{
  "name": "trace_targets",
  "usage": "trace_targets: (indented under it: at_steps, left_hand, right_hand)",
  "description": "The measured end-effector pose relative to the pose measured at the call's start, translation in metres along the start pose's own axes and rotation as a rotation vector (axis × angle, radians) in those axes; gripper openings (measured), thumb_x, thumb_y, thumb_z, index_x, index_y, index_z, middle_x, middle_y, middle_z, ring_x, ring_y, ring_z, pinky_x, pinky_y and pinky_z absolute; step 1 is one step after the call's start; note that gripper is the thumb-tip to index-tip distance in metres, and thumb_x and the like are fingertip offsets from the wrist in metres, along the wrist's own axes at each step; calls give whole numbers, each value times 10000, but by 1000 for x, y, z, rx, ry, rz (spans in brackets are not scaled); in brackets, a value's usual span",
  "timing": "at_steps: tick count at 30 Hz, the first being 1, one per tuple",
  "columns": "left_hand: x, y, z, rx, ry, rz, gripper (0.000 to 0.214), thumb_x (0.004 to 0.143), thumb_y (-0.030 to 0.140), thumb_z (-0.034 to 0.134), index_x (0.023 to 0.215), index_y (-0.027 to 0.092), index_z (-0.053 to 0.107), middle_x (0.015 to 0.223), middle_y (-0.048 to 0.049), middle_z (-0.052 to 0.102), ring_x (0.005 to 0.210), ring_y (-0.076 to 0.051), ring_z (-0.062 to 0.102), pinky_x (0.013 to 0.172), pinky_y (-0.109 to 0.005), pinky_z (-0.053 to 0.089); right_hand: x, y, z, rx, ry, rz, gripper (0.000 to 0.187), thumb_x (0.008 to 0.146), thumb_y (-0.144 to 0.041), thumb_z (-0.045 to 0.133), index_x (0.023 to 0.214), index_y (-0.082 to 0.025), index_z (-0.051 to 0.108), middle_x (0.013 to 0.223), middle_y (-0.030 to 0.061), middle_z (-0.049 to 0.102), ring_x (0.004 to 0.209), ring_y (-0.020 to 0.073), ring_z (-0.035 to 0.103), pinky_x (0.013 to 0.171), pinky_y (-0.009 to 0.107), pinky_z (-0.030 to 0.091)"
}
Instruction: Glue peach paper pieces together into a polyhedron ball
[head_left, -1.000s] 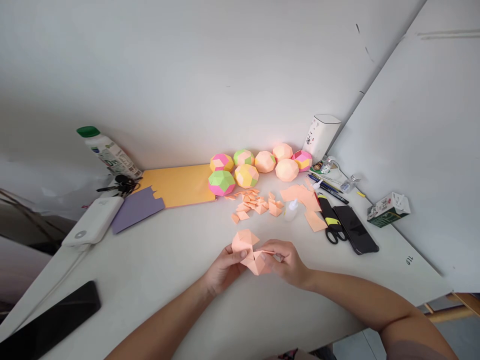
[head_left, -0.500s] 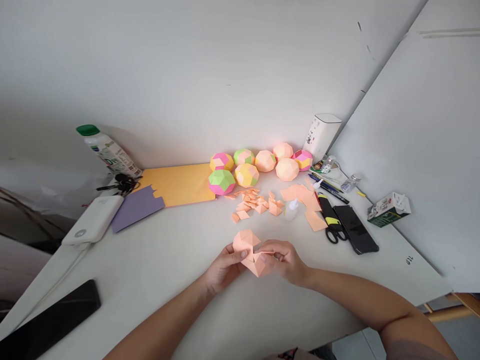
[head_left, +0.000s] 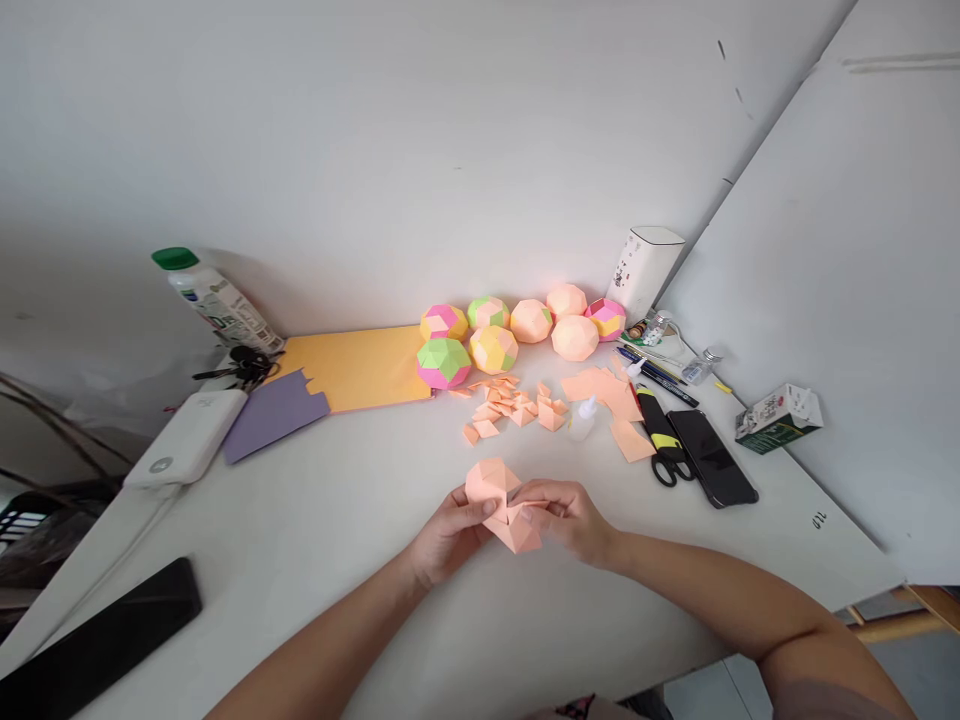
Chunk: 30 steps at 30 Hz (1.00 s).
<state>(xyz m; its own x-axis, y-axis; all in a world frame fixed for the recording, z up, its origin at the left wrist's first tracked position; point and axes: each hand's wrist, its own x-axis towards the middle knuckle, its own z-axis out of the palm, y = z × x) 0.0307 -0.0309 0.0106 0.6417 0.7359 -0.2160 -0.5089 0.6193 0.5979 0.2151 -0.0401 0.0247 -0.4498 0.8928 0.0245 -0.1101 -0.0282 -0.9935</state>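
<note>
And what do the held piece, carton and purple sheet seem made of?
Held piece: probably matte paper or thin card, judging by its crisp folds and flat faces.
Carton: probably coated card, by its printed, boxy sides; gloss unclear.
Purple sheet: perhaps card, matte, flat, with a notched edge.

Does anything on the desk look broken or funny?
Yes! The purple paper on the left has a jagged edge, while its near edge looks straight. The peach paper shape in the left hand and right hand has an open gap, unlike the round peach ball behind.
</note>
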Motion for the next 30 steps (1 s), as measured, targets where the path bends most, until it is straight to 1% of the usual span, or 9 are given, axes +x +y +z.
trace_targets:
  at_steps: [7, 11, 15, 22, 27, 30]
  left_hand:
    - [0, 2, 1, 5, -3, 5, 107, 782, 173, 590, 837, 114, 659, 769, -88, 652, 753, -221, 599, 740, -351, 420]
    - [-1, 3, 2, -23, -28, -18, 118, 786, 171, 580, 847, 112, 662, 764, -88, 648, 750, -220, 595, 725, -347, 423]
    - [-2, 2, 2, -20, -27, -29, 123, 779, 166, 587, 855, 107, 663, 786, -102, 658, 762, -231, 600, 730, -356, 424]
    - [-1, 3, -1, -11, 6, -50, 108, 771, 177, 610, 829, 105, 666, 759, -85, 655, 734, -207, 597, 719, -333, 422]
    - [0, 4, -1, 37, 14, -61, 156, 784, 224, 606, 856, 98, 662, 779, -93, 657, 735, -205, 595, 714, -325, 418]
    - [1, 4, -1, 60, 16, -68, 175, 782, 251, 610, 845, 96, 662, 783, -99, 658, 737, -209, 596, 707, -323, 416]
  right_hand:
    - [0, -3, 0, 44, -3, 75, 204, 799, -324, 599, 922, -191, 693, 984, 69, 656, 912, 190, 578, 774, 318, 460]
    - [2, -3, -1, 85, -21, 115, 214, 791, -340, 604, 903, -183, 695, 937, 59, 662, 846, 175, 576, 729, 306, 449]
    - [2, -2, -1, 108, -25, 156, 220, 777, -346, 618, 879, -165, 692, 841, 47, 651, 762, 155, 563, 665, 286, 435]
    - [4, 1, -1, 86, 24, 193, 217, 755, -362, 639, 824, -155, 637, 797, 29, 613, 699, 126, 539, 609, 255, 416]
    - [5, 2, -1, 36, 56, 225, 231, 747, -369, 645, 712, -156, 564, 684, -9, 558, 607, 96, 477, 541, 228, 360]
    - [5, 0, -1, -2, 61, 247, 241, 745, -374, 641, 706, -156, 547, 655, -19, 531, 582, 89, 449, 523, 223, 341]
